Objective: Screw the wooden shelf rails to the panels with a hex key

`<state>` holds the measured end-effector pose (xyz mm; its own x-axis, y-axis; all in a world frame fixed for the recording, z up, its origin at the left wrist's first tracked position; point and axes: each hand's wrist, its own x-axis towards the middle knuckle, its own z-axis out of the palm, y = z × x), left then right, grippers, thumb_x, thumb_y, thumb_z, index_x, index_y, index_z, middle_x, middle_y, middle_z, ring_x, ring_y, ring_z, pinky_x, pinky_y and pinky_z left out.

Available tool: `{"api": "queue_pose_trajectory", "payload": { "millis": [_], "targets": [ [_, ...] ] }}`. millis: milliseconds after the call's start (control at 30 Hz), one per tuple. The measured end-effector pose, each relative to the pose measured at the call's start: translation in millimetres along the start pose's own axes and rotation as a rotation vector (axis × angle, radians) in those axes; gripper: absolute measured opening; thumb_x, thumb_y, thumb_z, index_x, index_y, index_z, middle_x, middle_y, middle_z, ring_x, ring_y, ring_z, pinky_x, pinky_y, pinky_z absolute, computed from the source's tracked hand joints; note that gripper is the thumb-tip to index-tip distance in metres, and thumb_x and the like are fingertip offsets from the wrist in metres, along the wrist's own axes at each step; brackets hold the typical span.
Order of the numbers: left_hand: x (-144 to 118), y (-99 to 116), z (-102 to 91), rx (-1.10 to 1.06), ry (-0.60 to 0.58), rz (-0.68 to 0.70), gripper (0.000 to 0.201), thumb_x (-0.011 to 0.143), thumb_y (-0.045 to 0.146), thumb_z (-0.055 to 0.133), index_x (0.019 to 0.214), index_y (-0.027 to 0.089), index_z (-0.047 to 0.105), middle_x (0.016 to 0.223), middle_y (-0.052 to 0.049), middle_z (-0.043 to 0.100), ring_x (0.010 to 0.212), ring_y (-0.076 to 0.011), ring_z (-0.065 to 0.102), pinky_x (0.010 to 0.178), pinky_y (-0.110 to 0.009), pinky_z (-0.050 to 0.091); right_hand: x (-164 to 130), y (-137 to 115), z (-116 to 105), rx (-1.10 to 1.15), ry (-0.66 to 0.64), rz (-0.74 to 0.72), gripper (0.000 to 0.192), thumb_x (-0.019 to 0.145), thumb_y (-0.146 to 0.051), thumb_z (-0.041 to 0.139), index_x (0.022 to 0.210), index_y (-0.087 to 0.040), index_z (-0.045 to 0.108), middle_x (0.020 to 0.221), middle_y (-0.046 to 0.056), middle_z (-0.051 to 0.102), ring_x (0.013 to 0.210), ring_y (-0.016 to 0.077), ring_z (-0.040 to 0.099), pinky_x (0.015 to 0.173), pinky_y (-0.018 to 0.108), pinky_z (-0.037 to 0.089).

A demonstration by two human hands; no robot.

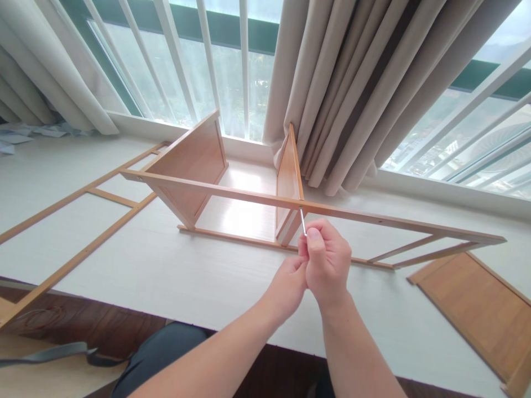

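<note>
- From my distant seat I count two bare hands, both just below the centre. The right hand, at four o'clock, has its fingers clenched round one hex key.
- The left hand, at five o'clock, presses against the right one from below. I suppose it gives steadiness, but its fingertips are hidden, so I cannot tell whether they grasp the key also.
- The hex key itself is near the centre, toward four o'clock. Its tip meets the upper post of one wooden side frame, just where the middle panel joins from behind; I judge it is pointed so to reach a fastener there.
- This side frame stands on its long edge. I count two posts, the upper one raised and the lower post on the white worktop, and two slats toward three o'clock.
- Two panels stand behind it: the end panel near ten o'clock, the middle one at two o'clock. Probably they prop the frame upright.
- One loose panel lies flat toward four o'clock, and one second side frame lies between eight and nine o'clock. Both seem put aside to leave room for the arms.
</note>
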<state>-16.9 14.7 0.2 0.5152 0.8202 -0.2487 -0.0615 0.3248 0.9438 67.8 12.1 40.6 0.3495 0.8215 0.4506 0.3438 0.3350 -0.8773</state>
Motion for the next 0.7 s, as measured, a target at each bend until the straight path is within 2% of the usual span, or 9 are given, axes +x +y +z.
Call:
{"api": "queue_pose_trajectory", "payload": {
  "millis": [167, 267, 400, 500, 600, 700],
  "targets": [
    [4, 3, -4.8, 0.022, 0.018, 0.043, 0.033, 0.09, 0.038, 0.054, 0.065, 0.02, 0.043, 0.065, 0.002, 0.043, 0.068, -0.0139, 0.04, 0.064, -0.028, 0.03, 0, 5, -2, 0.12, -0.013, 0.067, 0.035, 0.102, -0.048, 0.052, 0.079, -0.023, 0.057, 0.058, -0.005, 0.049, 0.048, 0.0117, 0.043, 0.044, 0.025, 0.035],
    [4, 6, -7.5, 0.02, 0.049, 0.135, 0.031, 0.094, 0.038, 0.055, 0.071, 0.019, 0.049, 0.067, 0.004, 0.043, 0.067, -0.0133, 0.038, 0.063, -0.028, 0.03, 1, 8, -5, 0.186, -0.005, 0.051, 0.041, 0.104, -0.054, 0.046, 0.081, -0.023, 0.058, 0.057, -0.004, 0.049, 0.045, 0.0125, 0.045, 0.039, 0.025, 0.033],
    [0, 9, -11.0, 0.035, 0.143, 0.314, 0.027, 0.099, 0.038, 0.057, 0.081, 0.019, 0.054, 0.073, 0.004, 0.047, 0.069, -0.0132, 0.041, 0.066, -0.027, 0.034, 6, 11, -10, 0.089, 0.001, 0.035, 0.033, 0.104, -0.042, 0.05, 0.078, -0.022, 0.057, 0.058, -0.004, 0.051, 0.051, 0.0134, 0.05, 0.048, 0.025, 0.04],
    [-4, 9, -13.0, 0.049, 0.21, 0.443, 0.021, 0.102, 0.036, 0.057, 0.088, 0.02, 0.054, 0.078, 0.003, 0.049, 0.071, -0.013, 0.043, 0.068, -0.027, 0.037, 8, 19, -13, 0.025, 0.008, 0.023, 0.027, 0.101, -0.035, 0.055, 0.077, -0.022, 0.055, 0.058, -0.005, 0.05, 0.053, 0.0125, 0.048, 0.052, 0.025, 0.039],
    [-6, 8, -13.3, 0.05, 0.24, 0.542, 0.014, 0.102, 0.033, 0.057, 0.096, 0.021, 0.054, 0.082, 0.003, 0.051, 0.073, -0.0129, 0.047, 0.07, -0.027, 0.039, 8, 31, -17, 0.004, 0.025, 0.004, 0.024, 0.099, -0.032, 0.059, 0.078, -0.022, 0.056, 0.059, -0.006, 0.05, 0.053, 0.0115, 0.045, 0.052, 0.025, 0.038],
    [-7, 7, -12.0, 0.058, 0.241, 0.589, 0.011, 0.101, 0.03, 0.06, 0.106, 0.022, 0.055, 0.081, 0.003, 0.051, 0.073, -0.0127, 0.048, 0.07, -0.026, 0.041, 7, 38, -18, -0.019, -0.008, -0.053, 0.02, 0.094, -0.028, 0.064, 0.077, -0.022, 0.059, 0.061, -0.005, 0.054, 0.054, 0.0111, 0.048, 0.052, 0.024, 0.041]
  ]
}}
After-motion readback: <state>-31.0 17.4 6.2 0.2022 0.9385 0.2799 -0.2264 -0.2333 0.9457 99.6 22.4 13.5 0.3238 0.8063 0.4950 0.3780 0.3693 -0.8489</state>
